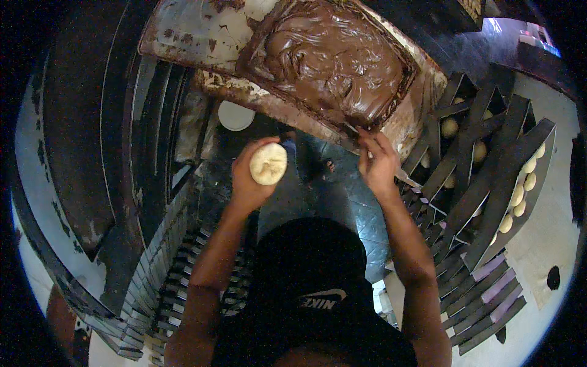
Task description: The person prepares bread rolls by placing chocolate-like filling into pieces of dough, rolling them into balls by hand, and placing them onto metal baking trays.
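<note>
I take the centre of my head view as the centre of a clock. Just left of it, toward 10 o'clock, is the pale cream, round bread roll (268, 164), and the left hand (248, 183) is closed around its side, with the thumb along the upper edge. The roll is in the air, apart from the worktop.

Toward 2 o'clock, the right hand (377, 160) has its fingers pinched together on a thin, light-coloured tool (351, 128). I see only a short piece of it, at the near edge of the thick, glossy brown paste (336, 58), which lies between 12 and 1 o'clock on a pale, stained worktop (195, 38).

How far is the work? I judge that this roll is at its beginning: its visible face is bare, with some creases and no brown mark. Its underside I cannot see. At 3 o'clock, more pale, round rolls (518, 194) rest along the dark, long trays (498, 189); those which I can see are also without paste, so I would count them as left to do. I cannot find any finished roll. The paste itself seems plentiful.
</note>
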### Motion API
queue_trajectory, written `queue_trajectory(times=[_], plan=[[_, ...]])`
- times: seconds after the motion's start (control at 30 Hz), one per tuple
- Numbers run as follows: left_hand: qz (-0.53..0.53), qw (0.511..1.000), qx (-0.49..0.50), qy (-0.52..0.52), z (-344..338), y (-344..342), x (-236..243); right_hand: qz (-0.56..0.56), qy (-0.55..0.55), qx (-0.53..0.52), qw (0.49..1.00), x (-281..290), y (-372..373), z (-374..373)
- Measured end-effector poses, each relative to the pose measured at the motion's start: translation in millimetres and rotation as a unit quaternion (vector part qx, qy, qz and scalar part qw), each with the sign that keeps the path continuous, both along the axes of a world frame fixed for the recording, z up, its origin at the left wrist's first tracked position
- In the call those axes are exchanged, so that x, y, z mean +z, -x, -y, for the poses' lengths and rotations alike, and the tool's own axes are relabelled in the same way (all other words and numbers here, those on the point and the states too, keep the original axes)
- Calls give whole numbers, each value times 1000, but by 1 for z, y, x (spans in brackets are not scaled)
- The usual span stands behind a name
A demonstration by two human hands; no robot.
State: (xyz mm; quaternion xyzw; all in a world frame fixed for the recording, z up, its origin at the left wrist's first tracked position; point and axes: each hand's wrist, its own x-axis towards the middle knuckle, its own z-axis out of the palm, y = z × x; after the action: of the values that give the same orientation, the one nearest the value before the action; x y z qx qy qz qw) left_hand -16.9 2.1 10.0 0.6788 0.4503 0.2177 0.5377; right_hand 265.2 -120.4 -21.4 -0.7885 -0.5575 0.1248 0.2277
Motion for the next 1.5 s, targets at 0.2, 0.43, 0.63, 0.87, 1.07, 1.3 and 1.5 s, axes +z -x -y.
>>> queue_trajectory(times=[0.2, 0.43, 0.63, 0.87, 1.07, 1.3, 1.5], plan=[[8, 998, 23, 59, -56, -10, 11, 38, 135, 126, 982, 4, 10, -108], [11, 998, 55, 39, -52, 5, 9, -172, 91, 44, 980, -12, 30, -117], [89, 989, 116, -34, -55, -16, 34, -378, -43, 55, 923, 101, 56, -120], [209, 974, 67, 61, -68, -53, 115, -229, -212, 145, 939, 157, 46, -107], [155, 988, 0, -9, -59, -51, 76, -27, -221, 73, 972, 44, 7, -30], [132, 990, -45, -14, -41, -71, 69, 63, -114, -235, 963, -76, -51, 43], [138, 960, -205, -134, 21, -136, 122, -761, -219, -180, 583, 101, 33, 46]])
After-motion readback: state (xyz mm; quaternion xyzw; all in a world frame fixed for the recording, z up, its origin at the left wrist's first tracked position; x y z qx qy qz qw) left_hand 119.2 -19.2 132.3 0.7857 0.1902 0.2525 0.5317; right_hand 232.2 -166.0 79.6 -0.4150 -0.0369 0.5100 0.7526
